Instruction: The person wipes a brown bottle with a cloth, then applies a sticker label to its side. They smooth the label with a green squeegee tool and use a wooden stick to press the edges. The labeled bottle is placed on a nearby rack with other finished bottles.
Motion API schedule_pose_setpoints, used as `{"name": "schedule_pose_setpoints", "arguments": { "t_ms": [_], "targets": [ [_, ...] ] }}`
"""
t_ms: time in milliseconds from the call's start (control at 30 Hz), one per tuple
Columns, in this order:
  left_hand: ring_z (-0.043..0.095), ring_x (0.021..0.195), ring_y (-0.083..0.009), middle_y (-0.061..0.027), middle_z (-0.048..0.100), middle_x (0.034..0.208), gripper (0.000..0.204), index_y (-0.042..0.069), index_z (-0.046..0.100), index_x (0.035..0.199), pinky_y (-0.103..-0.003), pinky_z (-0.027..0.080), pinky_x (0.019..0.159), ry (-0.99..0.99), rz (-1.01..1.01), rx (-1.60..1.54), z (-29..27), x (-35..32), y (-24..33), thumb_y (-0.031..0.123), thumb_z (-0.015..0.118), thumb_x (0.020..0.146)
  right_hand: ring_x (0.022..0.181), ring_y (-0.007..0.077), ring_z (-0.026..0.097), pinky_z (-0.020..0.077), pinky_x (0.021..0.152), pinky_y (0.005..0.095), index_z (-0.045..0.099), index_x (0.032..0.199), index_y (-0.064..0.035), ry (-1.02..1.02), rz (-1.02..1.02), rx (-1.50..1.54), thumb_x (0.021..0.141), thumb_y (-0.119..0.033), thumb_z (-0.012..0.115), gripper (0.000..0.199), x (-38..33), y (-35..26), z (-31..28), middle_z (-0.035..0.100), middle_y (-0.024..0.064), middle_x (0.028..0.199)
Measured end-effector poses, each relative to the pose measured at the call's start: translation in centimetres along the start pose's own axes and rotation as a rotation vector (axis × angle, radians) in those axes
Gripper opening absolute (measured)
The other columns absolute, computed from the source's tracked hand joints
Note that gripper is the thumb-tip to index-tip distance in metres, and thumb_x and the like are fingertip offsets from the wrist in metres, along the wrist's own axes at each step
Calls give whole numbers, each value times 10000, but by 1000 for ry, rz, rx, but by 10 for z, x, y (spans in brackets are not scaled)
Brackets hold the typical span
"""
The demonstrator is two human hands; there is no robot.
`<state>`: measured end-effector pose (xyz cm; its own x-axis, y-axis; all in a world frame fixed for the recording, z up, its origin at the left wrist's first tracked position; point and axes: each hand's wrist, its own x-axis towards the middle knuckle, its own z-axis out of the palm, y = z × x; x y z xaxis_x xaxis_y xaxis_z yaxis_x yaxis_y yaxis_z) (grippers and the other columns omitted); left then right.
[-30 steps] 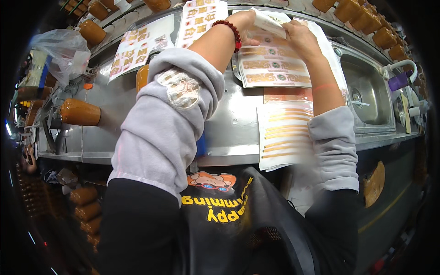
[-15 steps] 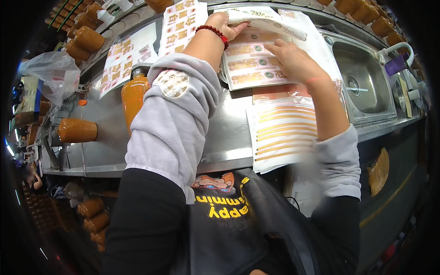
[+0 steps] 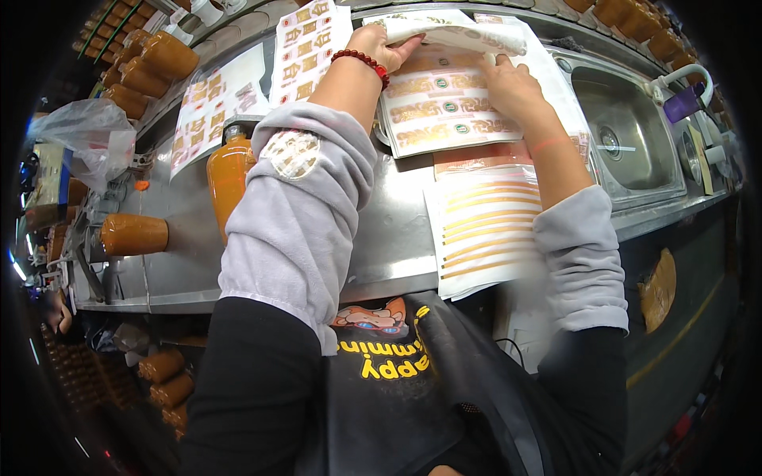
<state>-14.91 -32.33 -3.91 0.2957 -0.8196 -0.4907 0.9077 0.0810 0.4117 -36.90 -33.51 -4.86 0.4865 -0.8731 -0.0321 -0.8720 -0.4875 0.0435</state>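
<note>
The label sheets [image 3: 448,131] lie in a stack toward the far side of the steel table [image 3: 389,218], right of its middle, and the top sheet [image 3: 476,33] is curled up from the near side. Going across from the left, I see a clear plastic bag [image 3: 87,131], then a squat brown jar [image 3: 135,234] and an orange-brown bottle [image 3: 228,178] beside the person's left sleeve [image 3: 298,198]. Beyond the bottle is a printed sheet [image 3: 210,119], with another printed sheet [image 3: 302,51] just to its right.

The left hand [image 3: 386,51], a red bead bracelet [image 3: 363,59] at its wrist, is at the left end of the curled sheet. Its thumb is spread from the other fingers, which are partly hidden; I cannot tell how firmly they grip. Nearer the person lies a sheet with gold strips [image 3: 488,230]. The right hand [image 3: 514,86] is over the stack's right part, fingers bent and tips near the curl; whether they pinch paper I cannot tell. Farthest right are the sink [image 3: 627,131] and its white tap [image 3: 689,73].
</note>
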Motion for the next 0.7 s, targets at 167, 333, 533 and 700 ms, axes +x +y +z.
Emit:
{"name": "schedule_pose_setpoints", "arguments": {
  "t_ms": [167,333,533,700],
  "targets": [
    [512,1256,-495,-298,449,1395,398,-79,322,1419,-623,538,999,-9,-2,-13,-4,8,1,16,260,1038,1168,405,568,528,950,481,602,1349,-217,-59,7,-42,968,-150,446,417,2,-3,-2,540,140,1361],
    [520,1252,-495,-306,461,1394,396,-91,333,1407,-628,528,1003,-23,14,-27,-6,11,-2,13,253,1033,1180,411,561,524,959,476,663,1253,-158,-80,-8,36,957,-144,464,357,0,-7,-7,537,148,1365],
    [573,1189,-490,-314,512,1344,366,-113,389,1358,-611,546,981,41,33,-90,-3,8,-2,14,269,1036,1136,412,594,528,954,469,613,1349,-184,-87,12,-12,885,-51,519,492,3,-4,-6,551,171,1325],
    [606,1145,-480,-314,555,1291,347,-133,421,1322,-573,570,961,21,37,-113,-5,12,-3,8,280,1038,1114,423,603,515,958,476,610,1338,-125,-73,-15,13,901,-75,499,453,6,3,0,574,190,1292]
  ]
}}
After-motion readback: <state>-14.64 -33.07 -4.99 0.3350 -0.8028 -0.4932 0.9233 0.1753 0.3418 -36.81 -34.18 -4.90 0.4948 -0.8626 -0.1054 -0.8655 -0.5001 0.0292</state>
